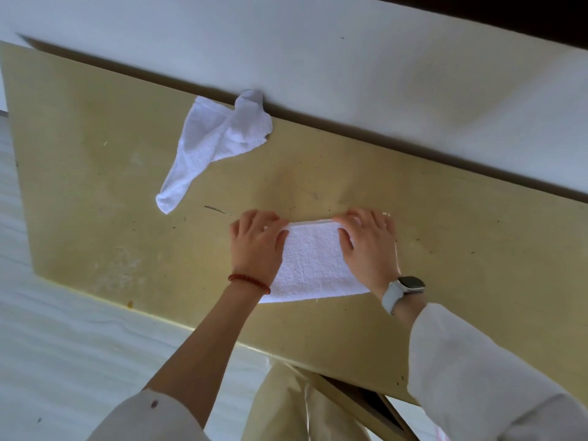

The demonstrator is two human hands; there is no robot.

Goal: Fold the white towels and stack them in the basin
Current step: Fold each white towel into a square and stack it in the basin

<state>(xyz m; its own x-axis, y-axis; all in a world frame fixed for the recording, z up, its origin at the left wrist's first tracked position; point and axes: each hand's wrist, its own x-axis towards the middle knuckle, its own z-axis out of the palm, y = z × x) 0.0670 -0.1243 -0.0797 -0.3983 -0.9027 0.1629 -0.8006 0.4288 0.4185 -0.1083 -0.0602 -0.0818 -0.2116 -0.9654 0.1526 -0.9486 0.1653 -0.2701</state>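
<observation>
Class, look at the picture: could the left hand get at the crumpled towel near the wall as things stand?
Probably yes: bare table lies between the left hand and the crumpled towel, though the hand now holds the folded towel.

Soft daylight, slight wide-angle blur

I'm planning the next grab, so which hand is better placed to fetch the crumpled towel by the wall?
Probably the left hand. The crumpled towel lies on its side of the table, while the right hand would have to cross over the folded towel.
</observation>
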